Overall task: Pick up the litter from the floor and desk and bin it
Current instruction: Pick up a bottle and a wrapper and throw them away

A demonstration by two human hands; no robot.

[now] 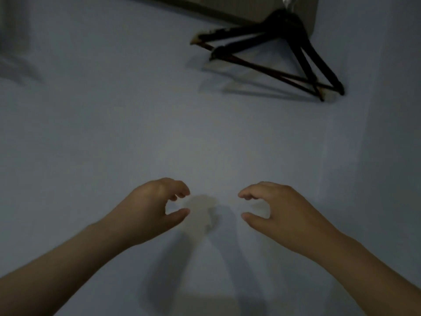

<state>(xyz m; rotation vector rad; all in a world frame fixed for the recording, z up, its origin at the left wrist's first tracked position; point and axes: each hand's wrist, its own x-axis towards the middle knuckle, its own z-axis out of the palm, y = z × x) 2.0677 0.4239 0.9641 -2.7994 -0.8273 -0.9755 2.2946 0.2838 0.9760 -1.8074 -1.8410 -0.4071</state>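
The view is dim and blurred, and a pale blue-grey wall fills it. My left hand (157, 206) and my right hand (273, 206) are held up side by side in the lower middle, a gap between them. Fingers and thumb of each hand are loosely curled and hold nothing. No litter and no bin can be seen. Between the hands a faint pale patch (201, 207) shows on the surface; I cannot tell what it is.
Two dark clothes hangers (273, 53) hang from a hook at the upper right. A beige-brown unit (239, 8) runs along the top edge behind them. A wall corner (373, 110) runs down the right side.
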